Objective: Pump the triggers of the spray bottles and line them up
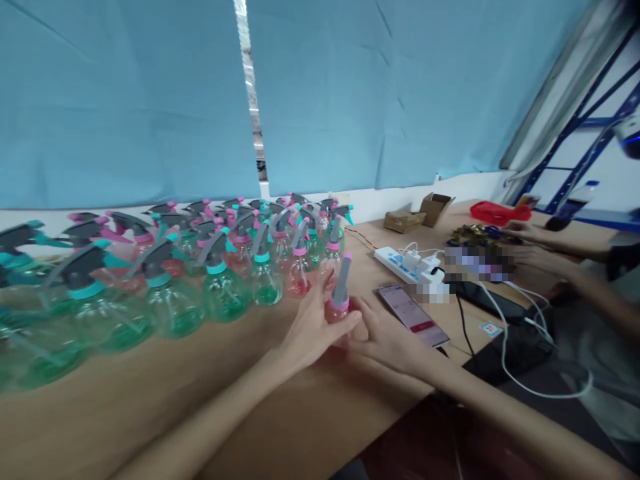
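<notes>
Between my two hands is a pink spray bottle [340,305] with a grey and pink trigger head, upright over the table. My left hand [313,323] wraps its left side, thumb across the front and fingers behind. On the other side my right hand [383,337] closes round the lower body, which the fingers mostly hide. Rows of similar bottles stand to the left, such as a green spray bottle [225,293] with a turquoise collar and a pink spray bottle [301,272] with a pink collar.
Right of my hands lie a phone [415,317] and a white power strip [400,263] with plugs and cables. Farther back are a small cardboard box [436,208] and a red item [500,212]. Another person's hands [530,250] are at the right. Blue sheeting [320,100] covers the wall.
</notes>
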Motion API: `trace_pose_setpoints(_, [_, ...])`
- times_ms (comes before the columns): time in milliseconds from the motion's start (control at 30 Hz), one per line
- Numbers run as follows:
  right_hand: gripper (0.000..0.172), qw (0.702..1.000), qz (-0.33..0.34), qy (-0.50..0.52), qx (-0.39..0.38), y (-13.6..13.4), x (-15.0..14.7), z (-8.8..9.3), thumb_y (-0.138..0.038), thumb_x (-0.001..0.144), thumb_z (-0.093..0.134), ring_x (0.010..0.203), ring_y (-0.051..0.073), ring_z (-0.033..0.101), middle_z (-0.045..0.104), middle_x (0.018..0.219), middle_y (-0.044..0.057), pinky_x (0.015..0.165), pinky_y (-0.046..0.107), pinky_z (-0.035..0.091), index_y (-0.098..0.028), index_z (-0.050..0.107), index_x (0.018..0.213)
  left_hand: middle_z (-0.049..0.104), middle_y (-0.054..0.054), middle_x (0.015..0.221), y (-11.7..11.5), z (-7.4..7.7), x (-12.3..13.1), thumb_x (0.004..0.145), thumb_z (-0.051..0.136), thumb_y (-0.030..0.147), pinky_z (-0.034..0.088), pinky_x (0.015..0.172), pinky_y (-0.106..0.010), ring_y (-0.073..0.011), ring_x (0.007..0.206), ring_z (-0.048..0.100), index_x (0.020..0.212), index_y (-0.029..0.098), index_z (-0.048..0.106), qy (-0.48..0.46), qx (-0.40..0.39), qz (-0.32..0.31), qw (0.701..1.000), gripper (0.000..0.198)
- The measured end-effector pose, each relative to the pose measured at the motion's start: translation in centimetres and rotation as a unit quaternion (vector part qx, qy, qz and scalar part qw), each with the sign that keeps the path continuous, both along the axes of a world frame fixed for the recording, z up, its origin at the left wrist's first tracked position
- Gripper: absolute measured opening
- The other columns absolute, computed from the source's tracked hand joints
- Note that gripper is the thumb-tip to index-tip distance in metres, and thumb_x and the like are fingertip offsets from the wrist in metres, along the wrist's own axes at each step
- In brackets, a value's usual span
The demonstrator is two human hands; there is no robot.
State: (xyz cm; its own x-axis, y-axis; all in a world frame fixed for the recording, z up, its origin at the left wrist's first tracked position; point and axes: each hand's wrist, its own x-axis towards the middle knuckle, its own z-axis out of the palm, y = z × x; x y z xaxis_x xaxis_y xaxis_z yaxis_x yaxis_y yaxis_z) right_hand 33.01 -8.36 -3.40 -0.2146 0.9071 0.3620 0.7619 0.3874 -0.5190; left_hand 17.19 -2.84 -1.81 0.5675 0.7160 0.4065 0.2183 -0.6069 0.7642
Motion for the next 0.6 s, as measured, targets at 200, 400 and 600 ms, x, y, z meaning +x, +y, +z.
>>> trace_pose_setpoints(200, [0.052,0.995,-0.096,-0.033,-0.023,3.3,5.7,0.0,-0.048,0.079,0.057,0.100,0.027,0.055,0.056,0.109,0.013,0.086,0.043,0.043,-0.018,0.046,0.120,0.041,-0.013,0.138,0.9,-5.5,-2.0,0.081,0.052,0.041,0.032,0.102,-0.052,-0.0298,0.127,0.038,0.136,0.021,0.029,0.168,0.059,0.038,0.983,0.062])
trace_pose_setpoints(400, [0.062,0.991,-0.110,0.020,-0.079,7.2,9.4,-0.2,-0.039,0.075,0.064,0.098,0.026,0.058,0.058,0.112,0.014,0.084,0.041,0.045,-0.015,0.041,0.127,0.045,-0.011,0.133,2.0,-7.3,-3.4,0.082,0.049,0.028,0.037,0.100,-0.047,-0.0261,0.122,0.043,0.132,0.021,0.031,0.220,0.134,0.055,0.965,0.054])
trace_pose_setpoints(600, [0.057,0.988,-0.128,0.058,-0.061,10.3,11.4,-0.7,-0.029,0.072,0.067,0.099,0.023,0.059,0.058,0.116,0.016,0.084,0.037,0.047,-0.012,0.043,0.121,0.047,-0.013,0.131,2.3,-7.8,-2.9,0.079,0.050,0.023,0.039,0.099,-0.048,-0.0275,0.120,0.044,0.131,0.017,0.033,0.241,0.194,0.042,0.950,0.055])
